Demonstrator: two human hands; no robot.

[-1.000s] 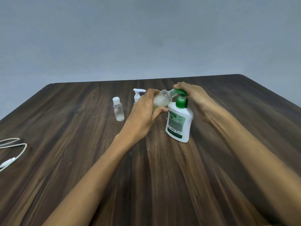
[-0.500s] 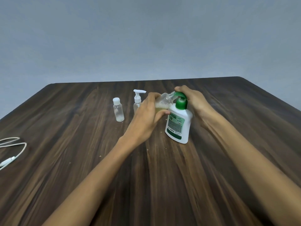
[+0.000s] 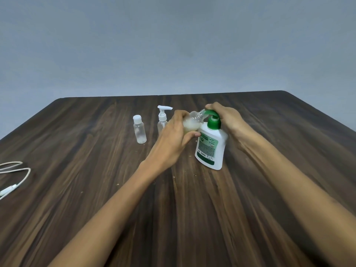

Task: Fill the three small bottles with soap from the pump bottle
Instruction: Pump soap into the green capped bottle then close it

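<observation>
At the far left edge of the dark wood-grain table lay a thin white cable, looped, its plug end running off the side. A broad stretch of bare streaked board separated it from the bottles. Next came a small clear capped bottle, upright, round-shouldered, with a white screw cap and a little cloudy residue at its base. Just beside it to the right stood a small clear pump-top bottle, its white spout pointing right; the left hand hid its lower half. That hand was wrapped around a third clear bottle, tipped on its side with the open neck raised toward the green nozzle, pale soap pooled inside. The white pump bottle, smooth plastic with a green label and green pump head, leaned slightly on the table near the middle. The right hand curled over the pump head from behind, fingers on top. Both forearms crossed the near half of the table; the right side and far edge lay open
</observation>
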